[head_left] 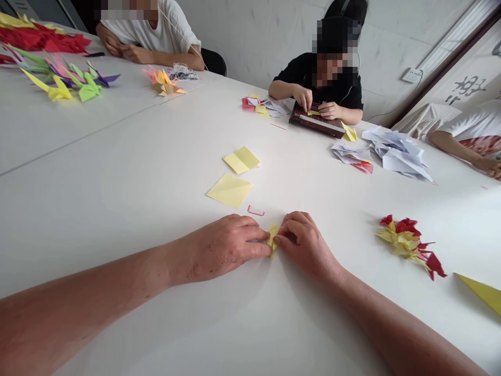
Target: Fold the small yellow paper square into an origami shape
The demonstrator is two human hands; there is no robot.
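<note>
A small piece of folded yellow paper (273,230) is on the white table between my hands, partly covered by the fingers. My left hand (229,245) holds its left side, with thumb and fingertips against the paper. From the right, my right hand (307,243) pinches the other edge between thumb and curled fingers. Just beyond lies a flat yellow paper square (230,190) with a diagonal crease. Behind that is a second creased yellow sheet (241,160). A small red bracket-shaped mark (256,211) shows on the tabletop near my left fingertips.
Red and yellow folded cranes (407,243) lie to the right, near a yellow paper point (481,292). White paper scraps (401,151) sit farther back. A co-worker handles yellow paper on a paper trimmer (317,122). Colourful cranes (62,83) stand far left. Two other people sit around.
</note>
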